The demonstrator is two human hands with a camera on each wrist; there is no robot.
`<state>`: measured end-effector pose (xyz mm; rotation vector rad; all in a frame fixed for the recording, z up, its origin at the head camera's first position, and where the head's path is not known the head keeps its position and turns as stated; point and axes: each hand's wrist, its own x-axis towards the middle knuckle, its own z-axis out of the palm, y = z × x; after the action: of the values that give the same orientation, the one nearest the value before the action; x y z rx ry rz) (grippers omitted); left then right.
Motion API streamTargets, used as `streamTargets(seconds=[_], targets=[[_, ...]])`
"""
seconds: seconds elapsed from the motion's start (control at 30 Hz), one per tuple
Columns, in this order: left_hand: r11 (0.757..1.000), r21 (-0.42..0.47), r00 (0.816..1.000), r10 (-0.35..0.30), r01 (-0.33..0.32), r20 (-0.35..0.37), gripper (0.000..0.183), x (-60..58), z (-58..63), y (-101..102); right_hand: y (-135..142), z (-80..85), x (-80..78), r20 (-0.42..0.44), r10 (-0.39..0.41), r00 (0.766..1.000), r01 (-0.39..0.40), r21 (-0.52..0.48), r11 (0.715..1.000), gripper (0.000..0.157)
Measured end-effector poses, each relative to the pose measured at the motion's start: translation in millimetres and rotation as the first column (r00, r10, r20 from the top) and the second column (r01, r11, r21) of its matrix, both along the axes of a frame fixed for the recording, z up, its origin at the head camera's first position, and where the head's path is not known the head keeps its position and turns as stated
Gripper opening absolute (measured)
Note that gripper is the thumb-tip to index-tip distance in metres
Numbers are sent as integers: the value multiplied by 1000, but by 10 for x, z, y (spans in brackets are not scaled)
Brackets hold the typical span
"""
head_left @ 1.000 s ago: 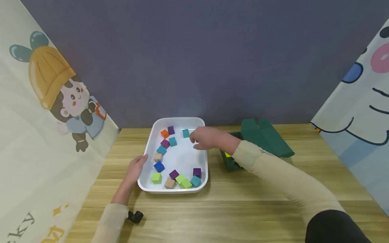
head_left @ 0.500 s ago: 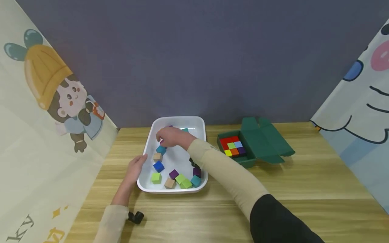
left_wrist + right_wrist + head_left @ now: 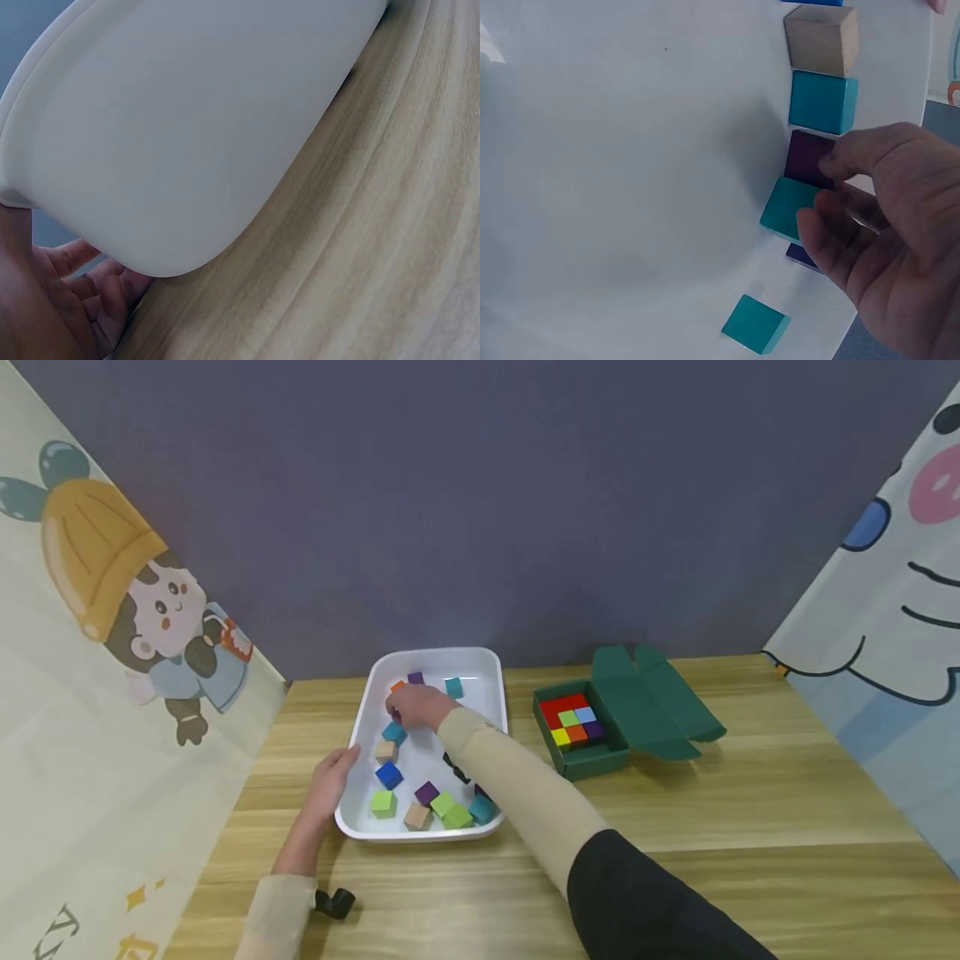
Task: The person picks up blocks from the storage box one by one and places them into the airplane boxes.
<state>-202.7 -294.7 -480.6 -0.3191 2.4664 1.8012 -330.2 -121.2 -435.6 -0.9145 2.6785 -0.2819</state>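
My left hand [image 3: 329, 781] holds the left rim of a white plastic tray [image 3: 420, 837], thumb on top. In the left wrist view its fingers [image 3: 112, 296] curl under the tray's rounded corner. My right hand [image 3: 420, 707] reaches into the tray's far left part. The right wrist view shows its thumb and forefinger pinching a purple-red cube [image 3: 806, 156] that sits in a row between two teal cubes. The other fingers overlap the nearer teal cube [image 3: 784, 206]. An orange cube [image 3: 398, 686] peeks out behind the hand.
Several loose cubes lie in the tray, among them a blue cube [image 3: 389, 775] and a natural wood cube [image 3: 417, 816]. To the right, an open green box [image 3: 596, 767] holds several coloured cubes packed together, its lid [image 3: 663, 706] folded back. A dark wall [image 3: 480, 510] stands behind.
My right hand has moved left from the tray's right side to the row of cubes at its left, uncovering the green box. The left hand stays on the rim.
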Motion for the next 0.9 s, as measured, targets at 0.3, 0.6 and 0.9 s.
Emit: streamTargets(seconds=[0.3,0.6,0.9], targets=[[1000,-11,1000,8,-8,-20,55,-6,-17,4,46,-29,-20,-5,14,1000,-14,-22,1000,10],[1000,-25,1000,10,-10,-25,56,4,0,5,243,320,43,-75,105,992,-109,-50,993,15],[999,-48,1000,9,-9,-8,57,-22,24,48,902,767,337,-87,249,965,-250,-4,968,25]])
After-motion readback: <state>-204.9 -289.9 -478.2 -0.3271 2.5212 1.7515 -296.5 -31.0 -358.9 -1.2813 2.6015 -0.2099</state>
